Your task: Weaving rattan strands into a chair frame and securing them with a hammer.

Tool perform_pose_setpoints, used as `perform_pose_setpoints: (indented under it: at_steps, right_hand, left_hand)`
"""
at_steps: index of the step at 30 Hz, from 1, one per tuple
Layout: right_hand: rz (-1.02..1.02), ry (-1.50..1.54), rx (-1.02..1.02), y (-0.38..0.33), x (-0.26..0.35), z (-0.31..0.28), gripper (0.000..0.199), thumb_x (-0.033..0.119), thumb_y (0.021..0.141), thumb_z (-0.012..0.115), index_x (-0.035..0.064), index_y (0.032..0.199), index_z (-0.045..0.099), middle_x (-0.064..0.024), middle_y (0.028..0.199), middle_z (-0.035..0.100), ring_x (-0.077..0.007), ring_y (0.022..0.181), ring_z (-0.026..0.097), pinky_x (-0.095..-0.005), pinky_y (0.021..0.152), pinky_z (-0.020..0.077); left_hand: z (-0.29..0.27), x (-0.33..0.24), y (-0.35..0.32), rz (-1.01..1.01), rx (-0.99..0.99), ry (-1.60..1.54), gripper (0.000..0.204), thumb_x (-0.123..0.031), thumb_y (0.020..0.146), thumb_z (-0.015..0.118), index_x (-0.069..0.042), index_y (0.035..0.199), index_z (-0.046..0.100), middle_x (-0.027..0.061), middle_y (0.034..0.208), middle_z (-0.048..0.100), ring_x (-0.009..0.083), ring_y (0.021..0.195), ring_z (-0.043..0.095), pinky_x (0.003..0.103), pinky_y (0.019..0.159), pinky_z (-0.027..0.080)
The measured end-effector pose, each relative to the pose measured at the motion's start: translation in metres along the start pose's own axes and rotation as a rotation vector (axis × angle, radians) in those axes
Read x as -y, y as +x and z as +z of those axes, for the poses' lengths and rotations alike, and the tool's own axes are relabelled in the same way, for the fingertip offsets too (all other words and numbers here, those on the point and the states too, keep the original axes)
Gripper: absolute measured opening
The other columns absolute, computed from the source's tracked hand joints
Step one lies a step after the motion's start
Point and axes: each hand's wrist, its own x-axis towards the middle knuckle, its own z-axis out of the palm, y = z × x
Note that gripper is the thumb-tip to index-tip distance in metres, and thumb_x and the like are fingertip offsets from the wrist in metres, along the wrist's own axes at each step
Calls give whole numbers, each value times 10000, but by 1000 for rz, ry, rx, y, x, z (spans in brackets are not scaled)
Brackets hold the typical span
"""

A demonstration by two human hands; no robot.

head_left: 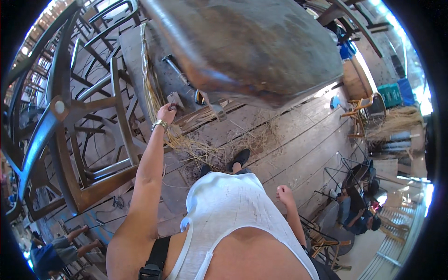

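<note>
A small grey blocky metal tool (173, 99) is gripped in the left hand (166, 113), extended forward with fingers closed round it, just beside the bundle of pale dry straw-like reeds (150, 88) lying along the grey board on the plank floor (298, 140). The right hand (283, 192) is held curled into a loose fist at the side, its grip seemingly holding nothing. Footing could be lost on the loose straw (205, 149) scattered by the black shoes (241, 156), and the tool, dull and worn, could be dropped
</note>
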Motion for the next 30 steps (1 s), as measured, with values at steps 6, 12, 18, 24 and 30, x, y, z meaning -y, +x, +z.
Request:
perform_pose_setpoints:
  at_steps: [6, 12, 18, 24, 30]
  right_hand:
    - [-3, -39, 28, -4, 8, 1, 232, 227, 917, 559, 14, 1000, 596, -86, 785, 630, -152, 630, 621, -292, 563, 514]
    - [20, -150, 79, -27, 6, 10, 255, 230, 891, 569, -13, 952, 613, -91, 758, 637, -162, 609, 617, -299, 573, 514]
    - [-88, -270, 33, -42, 10, 13, 291, 235, 890, 563, -39, 974, 612, -108, 760, 650, -183, 610, 637, -321, 582, 527]
    - [-88, -295, 81, -42, 9, 8, 270, 219, 891, 571, -38, 963, 605, -115, 770, 644, -184, 604, 642, -313, 569, 533]
    - [-139, -282, 83, -42, 24, 11, 261, 218, 899, 563, -33, 965, 596, -112, 758, 638, -185, 600, 642, -317, 562, 526]
  left_hand:
    - [22, 58, 25, 181, -135, 47, 313, -241, 776, 632, -127, 1064, 677, 76, 822, 677, 212, 774, 641, 327, 721, 490]
    - [-13, -10, -6, -25, 2, -55, 297, -242, 809, 609, -138, 1080, 671, 45, 738, 632, 145, 659, 585, 304, 621, 461]
    - [-18, -6, -13, -111, 31, -10, 255, -248, 817, 597, -142, 1029, 691, 36, 717, 620, 156, 644, 581, 306, 607, 452]
    - [-8, 0, -14, -87, -6, -233, 284, -248, 814, 600, -137, 1061, 687, 49, 736, 632, 167, 655, 583, 306, 616, 454]
    - [-11, -8, -20, -54, -41, -174, 312, -219, 813, 598, -153, 1109, 674, 53, 740, 634, 158, 650, 574, 296, 610, 447]
